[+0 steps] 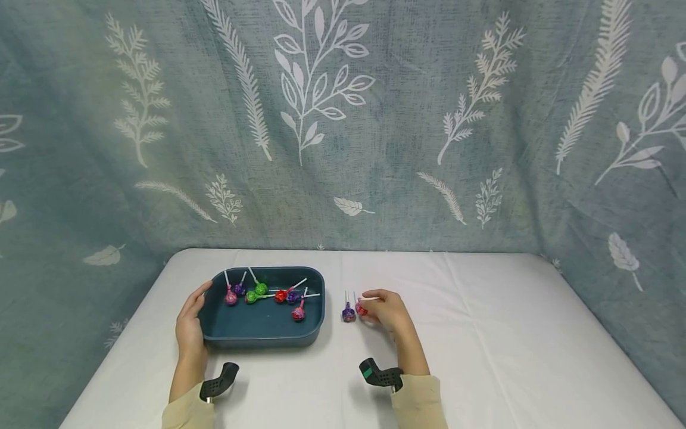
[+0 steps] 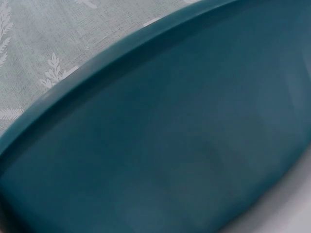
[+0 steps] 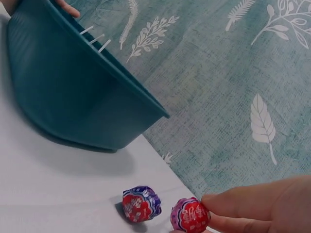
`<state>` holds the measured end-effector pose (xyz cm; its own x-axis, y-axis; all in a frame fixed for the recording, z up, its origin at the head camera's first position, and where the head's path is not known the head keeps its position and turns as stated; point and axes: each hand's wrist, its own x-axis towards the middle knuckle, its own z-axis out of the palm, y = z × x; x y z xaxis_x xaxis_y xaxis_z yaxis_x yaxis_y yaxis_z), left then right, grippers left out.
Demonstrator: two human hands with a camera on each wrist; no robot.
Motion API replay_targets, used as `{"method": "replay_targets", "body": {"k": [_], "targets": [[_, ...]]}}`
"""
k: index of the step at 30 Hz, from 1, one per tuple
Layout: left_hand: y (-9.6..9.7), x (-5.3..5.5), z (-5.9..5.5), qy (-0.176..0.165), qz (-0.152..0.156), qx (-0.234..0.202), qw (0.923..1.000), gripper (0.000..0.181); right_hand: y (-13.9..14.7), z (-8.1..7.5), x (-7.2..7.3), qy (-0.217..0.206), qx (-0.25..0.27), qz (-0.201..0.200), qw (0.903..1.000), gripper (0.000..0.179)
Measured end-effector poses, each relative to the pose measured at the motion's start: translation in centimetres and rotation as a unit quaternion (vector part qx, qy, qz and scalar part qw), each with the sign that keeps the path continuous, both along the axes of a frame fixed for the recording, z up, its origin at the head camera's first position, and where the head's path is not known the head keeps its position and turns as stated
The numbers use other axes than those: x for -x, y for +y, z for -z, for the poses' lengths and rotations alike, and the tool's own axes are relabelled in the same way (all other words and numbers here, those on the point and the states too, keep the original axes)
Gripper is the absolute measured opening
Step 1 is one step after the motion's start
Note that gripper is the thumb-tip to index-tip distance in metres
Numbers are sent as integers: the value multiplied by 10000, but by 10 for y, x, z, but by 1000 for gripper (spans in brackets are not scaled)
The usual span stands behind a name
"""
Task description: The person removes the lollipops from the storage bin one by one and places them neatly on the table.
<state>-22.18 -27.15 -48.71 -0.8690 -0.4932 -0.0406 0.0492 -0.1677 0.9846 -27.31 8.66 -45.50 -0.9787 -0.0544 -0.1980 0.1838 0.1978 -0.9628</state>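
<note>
My left hand [image 1: 190, 330] lies along the left end of a dark teal tray [image 1: 257, 342], its fingers extended against the rim. The tray's wall [image 2: 160, 126] fills most of the left wrist view. On the white cloth to the right, my right hand [image 1: 390, 313] pinches a pink-and-red wrapped lollipop [image 3: 189, 216] by its head between thumb and fingers. Just left of that one lies a purple-and-red lollipop [image 1: 348, 314], its white stick pointing away from me. Inside the tray, toward the back, are several lollipops, among them a green one [image 1: 261, 288] and a pink one [image 1: 298, 313].
A white cloth [image 1: 509, 357] covers the table. Behind it hangs a blue-green curtain [image 1: 407, 196] with white leaf prints. Each wrist wears a black camera mount, one on the left [image 1: 218, 383] and one on the right [image 1: 380, 374].
</note>
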Motion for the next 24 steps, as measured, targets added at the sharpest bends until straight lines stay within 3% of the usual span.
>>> {"method": "replay_targets", "body": {"k": [11, 24], "targets": [[1, 1, 0, -30, -44, -39, 10000, 43, -3, 10, 3, 100, -435, 124, 9989, 27], [-1, 1, 1, 10, -17, -21, 10000, 43, -8, 11, 0, 265, -904, 182, 9954, 20]]}}
